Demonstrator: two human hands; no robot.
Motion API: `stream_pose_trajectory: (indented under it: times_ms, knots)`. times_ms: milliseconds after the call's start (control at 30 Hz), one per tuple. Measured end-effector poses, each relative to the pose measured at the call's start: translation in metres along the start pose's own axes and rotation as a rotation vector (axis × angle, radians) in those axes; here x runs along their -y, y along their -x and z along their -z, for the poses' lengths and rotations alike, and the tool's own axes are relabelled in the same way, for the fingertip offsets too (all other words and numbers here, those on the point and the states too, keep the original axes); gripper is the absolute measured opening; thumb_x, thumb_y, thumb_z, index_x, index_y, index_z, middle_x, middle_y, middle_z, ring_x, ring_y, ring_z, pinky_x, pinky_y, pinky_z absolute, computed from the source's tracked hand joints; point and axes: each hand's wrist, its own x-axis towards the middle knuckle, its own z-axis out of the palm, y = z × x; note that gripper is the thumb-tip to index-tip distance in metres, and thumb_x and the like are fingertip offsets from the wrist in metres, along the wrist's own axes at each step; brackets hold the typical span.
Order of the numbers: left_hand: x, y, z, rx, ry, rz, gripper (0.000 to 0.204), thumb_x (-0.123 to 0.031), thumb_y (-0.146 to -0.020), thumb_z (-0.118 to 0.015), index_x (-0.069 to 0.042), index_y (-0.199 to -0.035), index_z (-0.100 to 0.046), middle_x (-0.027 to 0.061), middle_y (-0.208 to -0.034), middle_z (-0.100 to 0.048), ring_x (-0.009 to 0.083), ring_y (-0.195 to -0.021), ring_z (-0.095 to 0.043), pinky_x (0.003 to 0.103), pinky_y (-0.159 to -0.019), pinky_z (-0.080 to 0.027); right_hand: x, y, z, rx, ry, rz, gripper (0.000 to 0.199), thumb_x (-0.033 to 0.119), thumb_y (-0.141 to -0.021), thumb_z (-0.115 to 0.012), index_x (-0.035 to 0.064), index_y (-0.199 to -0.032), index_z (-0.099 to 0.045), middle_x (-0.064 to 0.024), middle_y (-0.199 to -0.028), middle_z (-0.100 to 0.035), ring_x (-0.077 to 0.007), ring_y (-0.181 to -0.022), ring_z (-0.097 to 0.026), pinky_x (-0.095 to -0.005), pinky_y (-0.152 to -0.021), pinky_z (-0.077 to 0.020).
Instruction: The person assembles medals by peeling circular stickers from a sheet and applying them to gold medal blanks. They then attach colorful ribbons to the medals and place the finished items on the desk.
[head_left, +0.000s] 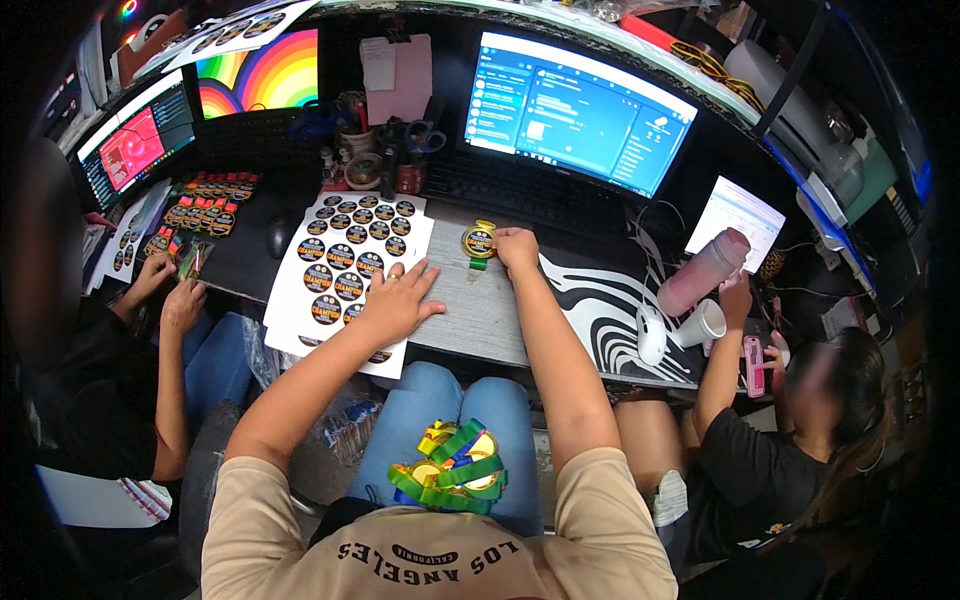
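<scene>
Medal pinched in my closed right hand at 12 o'clock on the desk, left hand spread flat, holding nothing, on sticker sheet at 9 o'clock; best to centre the sticker before pressing.

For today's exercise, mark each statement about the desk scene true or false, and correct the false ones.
1. The left hand lies flat on a sheet of round stickers. True.
2. The right hand holds a pair of scissors. False: it rests at a gold medal on the desk.
3. A pile of medals with green ribbons lies in the person's lap. True.
4. The laptop screen is dark. False: it is lit, showing a blue window.
5. The white computer mouse sits under the left hand. False: it lies to the right, untouched by either hand.
</scene>
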Motion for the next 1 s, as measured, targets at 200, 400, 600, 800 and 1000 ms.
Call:
stream_pose_trajectory:
  times_ms: [200,400,600,800,1000]
  knots:
    - [-0.007,0.004,0.005,-0.063,0.089,-0.059,0.062,-0.051,-0.094,-0.050,-0.015,-0.145,-0.044,0.0099,-0.150,-0.041,0.0334,-0.120,-0.046,0.048,-0.097,-0.033,-0.006,-0.010,-0.002,0.052,-0.073,0.076,0.021,0.021,-0.073,-0.074,0.0133,-0.092,-0.077,-0.0130,-0.095,-0.074,-0.0269,-0.091,-0.070,-0.0367,-0.081,-0.0525]
    - [-0.025,0.013,0.014,-0.001,0.124,0.002,0.063,-0.054,-0.094,-0.047,-0.013,-0.143,-0.046,0.0124,-0.152,-0.038,0.0366,-0.131,-0.040,0.055,-0.105,-0.027,-0.018,-0.020,-0.003,0.070,-0.152,0.063,0.024,0.022,-0.072,-0.076,0.0101,-0.092,-0.077,-0.0142,-0.095,-0.074,-0.0269,-0.092,-0.070,-0.0362,-0.081,-0.0522]
    - [-0.049,0.014,0.014,0.114,0.157,0.033,0.062,-0.055,-0.093,-0.049,-0.019,-0.144,-0.045,0.0173,-0.155,-0.031,0.0404,-0.139,-0.033,0.061,-0.107,-0.023,-0.017,-0.018,-0.008,0.019,-0.013,0.068,0.022,0.020,-0.072,-0.076,0.0126,-0.092,-0.077,-0.0125,-0.096,-0.074,-0.0277,-0.092,-0.070,-0.0367,-0.082,-0.0525]
    - [-0.077,-0.050,-0.006,0.076,0.229,0.210,0.056,-0.055,-0.093,-0.049,-0.027,-0.142,-0.050,0.0195,-0.149,-0.037,0.0395,-0.135,-0.035,0.057,-0.103,-0.027,-0.024,-0.032,-0.016,0.047,-0.040,0.043,0.020,0.019,-0.071,-0.077,0.0133,-0.090,-0.076,-0.0118,-0.096,-0.074,-0.0276,-0.093,-0.070,-0.0368,-0.082,-0.0526]
    - [-0.090,-0.059,-0.021,0.014,0.285,0.304,0.057,-0.052,-0.092,-0.052,-0.019,-0.138,-0.055,0.0196,-0.144,-0.042,0.0380,-0.132,-0.036,0.054,-0.100,-0.027,-0.018,-0.027,-0.014,0.096,-0.056,0.061,0.022,0.019,-0.070,-0.078,0.0112,-0.091,-0.076,-0.0118,-0.096,-0.074,-0.0272,-0.094,-0.070,-0.0370,-0.081,-0.0522]
